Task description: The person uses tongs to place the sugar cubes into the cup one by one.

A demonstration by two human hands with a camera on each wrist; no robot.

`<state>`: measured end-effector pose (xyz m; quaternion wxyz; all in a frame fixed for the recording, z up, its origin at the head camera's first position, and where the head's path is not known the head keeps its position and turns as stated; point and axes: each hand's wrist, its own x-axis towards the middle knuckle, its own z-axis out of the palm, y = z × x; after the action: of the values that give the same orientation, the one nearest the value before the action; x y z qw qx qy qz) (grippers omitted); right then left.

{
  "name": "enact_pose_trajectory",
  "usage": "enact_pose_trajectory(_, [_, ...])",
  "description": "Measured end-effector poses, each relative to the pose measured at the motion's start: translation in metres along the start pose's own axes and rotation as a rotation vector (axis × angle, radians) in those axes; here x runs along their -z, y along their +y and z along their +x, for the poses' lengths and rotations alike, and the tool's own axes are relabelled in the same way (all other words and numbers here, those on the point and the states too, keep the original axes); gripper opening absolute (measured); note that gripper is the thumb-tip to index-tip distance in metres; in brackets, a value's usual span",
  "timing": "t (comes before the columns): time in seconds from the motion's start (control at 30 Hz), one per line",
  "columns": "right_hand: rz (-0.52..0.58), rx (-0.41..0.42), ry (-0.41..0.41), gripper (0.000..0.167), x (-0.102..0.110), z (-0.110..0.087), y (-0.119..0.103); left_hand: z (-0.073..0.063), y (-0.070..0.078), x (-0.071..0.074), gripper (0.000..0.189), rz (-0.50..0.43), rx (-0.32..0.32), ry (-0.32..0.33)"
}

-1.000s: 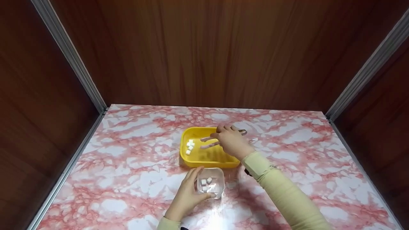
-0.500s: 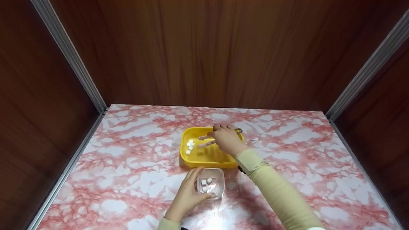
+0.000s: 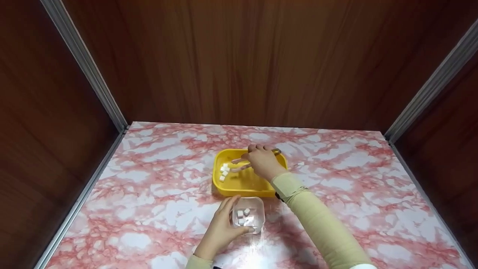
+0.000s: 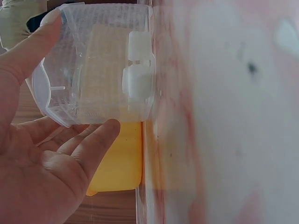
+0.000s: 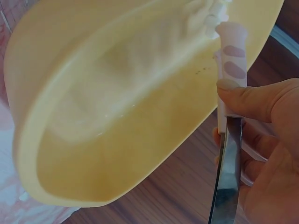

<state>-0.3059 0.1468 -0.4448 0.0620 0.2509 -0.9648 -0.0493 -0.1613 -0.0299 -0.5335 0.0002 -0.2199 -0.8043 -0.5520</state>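
Observation:
My right hand [image 3: 263, 162] grips a pair of tongs [image 5: 233, 60] with a bent metal handle and pale pink tips, thumb on one arm and fingers on the other. The spread tips reach into a yellow tub [image 3: 244, 193], right beside several small white cubes [image 3: 223, 178] bunched at its left end. Nearer the front edge, my left hand [image 3: 220, 229] holds a small clear plastic container [image 4: 105, 70], thumb at the near side and fingers along the left and far side. A few white cubes [image 4: 139, 81] lie on the container's floor.
Both containers stand close together on a pink-and-white marbled tabletop [image 3: 157, 209]. A dark wood panel [image 3: 239, 63] rises at the back, with similar panels left and right. Metal rails [image 3: 84, 56] run along the corners.
My right hand has shifted left with the tongs, bringing their tips up to the white cubes in the tub. My left hand keeps its hold on the clear container.

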Motion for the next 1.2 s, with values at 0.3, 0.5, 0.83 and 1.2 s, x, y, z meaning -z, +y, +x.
enact_pose_trajectory(0.3, [0.015, 0.014, 0.035, 0.033, -0.003, 0.002, 0.005, 0.001, 0.001, -0.001, 0.098, 0.002, -0.009, -0.004])
enact_pose_trajectory(0.5, [0.013, 0.011, 0.03, 0.034, -0.006, 0.005, 0.005, 0.002, 0.002, -0.001, 0.099, -0.006, 0.006, -0.009])
enact_pose_trajectory(0.83, [0.016, 0.019, 0.037, 0.034, -0.016, 0.01, 0.0, 0.001, 0.001, -0.002, 0.097, 0.056, -0.02, 0.001])
enact_pose_trajectory(1.2, [-0.038, 0.034, 0.044, 0.033, -0.016, 0.014, -0.011, -0.001, 0.001, 0.001, 0.099, 0.065, -0.013, 0.007])
